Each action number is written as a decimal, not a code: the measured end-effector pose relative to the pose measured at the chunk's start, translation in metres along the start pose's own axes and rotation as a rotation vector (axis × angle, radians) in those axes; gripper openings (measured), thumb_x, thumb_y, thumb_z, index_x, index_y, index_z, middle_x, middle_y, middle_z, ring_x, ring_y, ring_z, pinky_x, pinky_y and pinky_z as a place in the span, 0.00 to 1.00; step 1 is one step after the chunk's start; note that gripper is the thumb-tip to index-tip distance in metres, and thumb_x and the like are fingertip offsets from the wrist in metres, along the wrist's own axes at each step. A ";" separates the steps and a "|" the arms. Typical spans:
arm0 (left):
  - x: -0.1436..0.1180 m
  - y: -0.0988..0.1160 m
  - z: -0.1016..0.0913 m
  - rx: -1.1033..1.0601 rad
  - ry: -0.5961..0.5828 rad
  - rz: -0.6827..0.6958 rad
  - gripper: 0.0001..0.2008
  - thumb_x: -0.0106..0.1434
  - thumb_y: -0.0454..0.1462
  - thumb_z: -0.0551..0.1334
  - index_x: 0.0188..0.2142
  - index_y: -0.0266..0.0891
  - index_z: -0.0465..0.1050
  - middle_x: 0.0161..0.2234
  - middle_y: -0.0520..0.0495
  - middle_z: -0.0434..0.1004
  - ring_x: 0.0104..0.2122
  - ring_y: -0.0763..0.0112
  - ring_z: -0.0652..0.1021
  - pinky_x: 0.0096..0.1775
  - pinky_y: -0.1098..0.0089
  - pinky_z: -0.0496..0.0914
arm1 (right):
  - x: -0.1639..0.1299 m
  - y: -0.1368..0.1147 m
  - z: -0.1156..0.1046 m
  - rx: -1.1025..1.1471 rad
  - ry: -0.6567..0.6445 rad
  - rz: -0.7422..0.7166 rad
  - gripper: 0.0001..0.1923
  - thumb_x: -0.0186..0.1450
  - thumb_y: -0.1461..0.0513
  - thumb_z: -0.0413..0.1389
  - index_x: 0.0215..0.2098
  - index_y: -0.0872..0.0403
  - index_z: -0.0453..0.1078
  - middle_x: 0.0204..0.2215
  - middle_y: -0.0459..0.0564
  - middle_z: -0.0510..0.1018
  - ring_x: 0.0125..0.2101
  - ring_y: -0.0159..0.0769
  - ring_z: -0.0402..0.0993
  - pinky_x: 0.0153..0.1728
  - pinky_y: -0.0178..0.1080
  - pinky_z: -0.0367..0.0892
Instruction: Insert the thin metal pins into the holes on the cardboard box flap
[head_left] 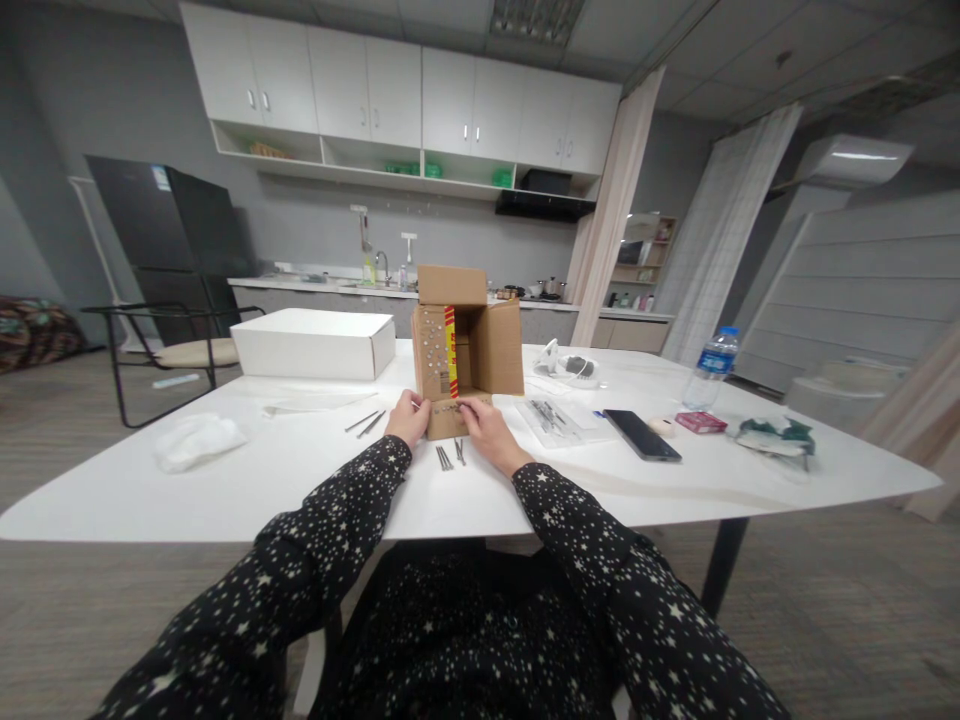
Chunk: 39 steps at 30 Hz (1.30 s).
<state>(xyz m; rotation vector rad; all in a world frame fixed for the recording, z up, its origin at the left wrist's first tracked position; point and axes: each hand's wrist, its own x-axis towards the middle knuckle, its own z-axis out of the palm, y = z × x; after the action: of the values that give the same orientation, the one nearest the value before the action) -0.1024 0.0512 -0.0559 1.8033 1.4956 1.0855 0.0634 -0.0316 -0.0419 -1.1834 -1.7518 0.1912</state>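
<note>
**Gripping a carton flap, both hands met at the bench**

A person's left hand (409, 418) and right hand (484, 424) pinched the front flap of an open cardboard box (469, 345), which stood upright at mid-bench (225, 490). Loose nails (448, 456) lay just before the flap, between the wrists. A white box (315, 343) sat behind to the left; a phone (642, 435) and water bottle (709, 368) lay well apart, right.
</note>
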 end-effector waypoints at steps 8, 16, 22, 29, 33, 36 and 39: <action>-0.001 0.002 -0.001 0.019 -0.005 0.006 0.10 0.56 0.45 0.54 0.31 0.42 0.60 0.24 0.52 0.73 0.24 0.71 0.73 0.30 0.72 0.63 | 0.003 -0.004 -0.001 -0.041 0.038 -0.057 0.11 0.66 0.63 0.48 0.42 0.54 0.71 0.38 0.51 0.76 0.39 0.35 0.71 0.43 0.37 0.64; -0.004 0.007 -0.003 0.006 -0.017 -0.004 0.09 0.57 0.45 0.54 0.31 0.43 0.59 0.23 0.53 0.71 0.23 0.71 0.72 0.29 0.72 0.63 | 0.006 -0.004 0.000 -0.016 0.106 -0.040 0.09 0.65 0.63 0.48 0.41 0.54 0.68 0.35 0.49 0.74 0.35 0.34 0.70 0.39 0.36 0.65; -0.005 0.007 -0.003 -0.002 -0.011 -0.005 0.09 0.56 0.45 0.54 0.31 0.43 0.59 0.21 0.54 0.70 0.23 0.71 0.71 0.29 0.72 0.63 | 0.006 -0.006 -0.002 -0.086 0.084 -0.080 0.08 0.66 0.64 0.48 0.39 0.53 0.68 0.34 0.49 0.74 0.36 0.35 0.69 0.40 0.37 0.64; -0.001 0.002 0.000 0.005 -0.006 0.014 0.10 0.56 0.46 0.54 0.30 0.43 0.59 0.22 0.54 0.70 0.23 0.71 0.72 0.29 0.72 0.63 | 0.003 -0.007 -0.002 -0.251 -0.032 -0.130 0.11 0.67 0.64 0.47 0.43 0.52 0.69 0.38 0.50 0.74 0.40 0.36 0.69 0.44 0.38 0.63; -0.002 0.002 0.000 0.006 -0.002 0.015 0.10 0.56 0.46 0.54 0.30 0.43 0.59 0.22 0.53 0.71 0.23 0.71 0.72 0.29 0.71 0.63 | 0.002 -0.011 -0.003 -0.283 -0.014 -0.111 0.12 0.67 0.64 0.46 0.47 0.52 0.67 0.40 0.51 0.73 0.39 0.35 0.69 0.42 0.38 0.64; -0.003 0.004 -0.001 0.015 0.002 0.017 0.09 0.56 0.45 0.54 0.30 0.43 0.59 0.22 0.53 0.71 0.23 0.71 0.72 0.29 0.71 0.64 | 0.001 -0.014 -0.006 -0.300 -0.019 -0.111 0.11 0.67 0.64 0.47 0.46 0.53 0.67 0.39 0.51 0.72 0.37 0.35 0.69 0.41 0.37 0.64; -0.004 0.006 -0.002 0.019 -0.001 0.012 0.09 0.56 0.45 0.54 0.30 0.43 0.59 0.22 0.53 0.71 0.23 0.71 0.72 0.30 0.71 0.64 | 0.001 -0.016 -0.007 -0.314 -0.051 -0.125 0.11 0.67 0.64 0.47 0.44 0.52 0.69 0.38 0.51 0.72 0.38 0.35 0.68 0.41 0.38 0.64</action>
<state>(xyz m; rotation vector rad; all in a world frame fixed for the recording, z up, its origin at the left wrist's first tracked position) -0.1013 0.0463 -0.0510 1.8271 1.5011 1.0791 0.0586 -0.0416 -0.0283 -1.2934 -1.9431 -0.1353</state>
